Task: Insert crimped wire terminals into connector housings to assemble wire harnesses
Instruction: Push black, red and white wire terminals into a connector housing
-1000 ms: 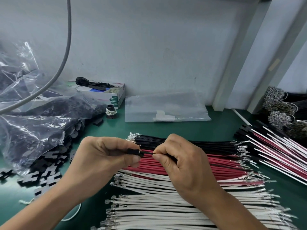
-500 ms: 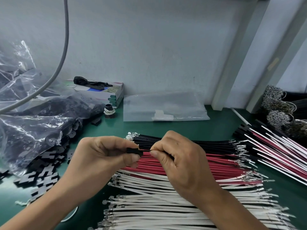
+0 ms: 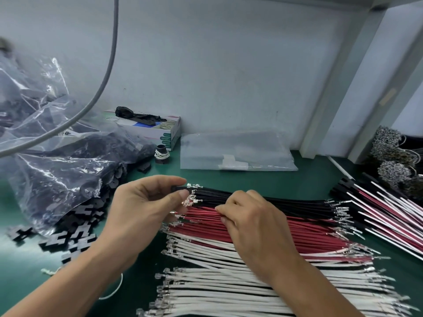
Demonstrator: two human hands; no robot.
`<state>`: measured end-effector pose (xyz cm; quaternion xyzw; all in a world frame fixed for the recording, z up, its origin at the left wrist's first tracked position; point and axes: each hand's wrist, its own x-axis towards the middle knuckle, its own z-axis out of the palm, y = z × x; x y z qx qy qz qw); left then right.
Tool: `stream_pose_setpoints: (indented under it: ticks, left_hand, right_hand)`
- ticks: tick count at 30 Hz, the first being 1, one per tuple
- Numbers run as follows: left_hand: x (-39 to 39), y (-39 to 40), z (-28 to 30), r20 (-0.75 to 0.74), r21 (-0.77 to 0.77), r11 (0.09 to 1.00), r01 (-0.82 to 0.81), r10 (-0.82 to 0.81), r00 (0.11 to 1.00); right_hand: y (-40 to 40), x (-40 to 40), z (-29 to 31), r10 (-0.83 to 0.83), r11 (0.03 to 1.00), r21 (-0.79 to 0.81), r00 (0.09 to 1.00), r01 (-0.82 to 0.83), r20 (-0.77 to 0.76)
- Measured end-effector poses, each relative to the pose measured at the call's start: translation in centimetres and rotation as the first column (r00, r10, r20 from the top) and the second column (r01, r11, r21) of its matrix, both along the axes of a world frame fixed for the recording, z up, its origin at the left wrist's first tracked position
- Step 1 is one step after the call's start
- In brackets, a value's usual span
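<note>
Now your left hand (image 3: 146, 202) pinches the small black housing (image 3: 180, 188) between thumb and forefinger, while your right hand (image 3: 254, 223), fingers curled down onto the red wires (image 3: 263, 227), sits nearer them; whether it grips one I cannot tell. They run left-right, terminals toward the housing.

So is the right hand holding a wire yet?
Cannot tell. The right hand rests curled on the red wires, fingertips hidden; the left hand pinches the black housing.
</note>
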<state>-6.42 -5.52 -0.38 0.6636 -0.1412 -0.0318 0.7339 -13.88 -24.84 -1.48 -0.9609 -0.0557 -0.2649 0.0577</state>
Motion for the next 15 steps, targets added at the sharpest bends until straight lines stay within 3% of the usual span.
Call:
stream_pose_setpoints:
  ticks: [8,15]
  left_hand:
    - [0.3,0.1,-0.2,0.007,0.011,1.0,-0.016,0.016,1.0]
    - [0.8,0.7,0.1,0.019,-0.03,0.999,-0.034,0.035,0.999]
  right_hand:
    - [-0.1,-0.1,0.6,-0.007,0.998,0.063,1.0,0.005,0.027]
    - [-1.4,-0.9,1.8,0.108,0.983,0.148,0.993,-0.112,0.036]
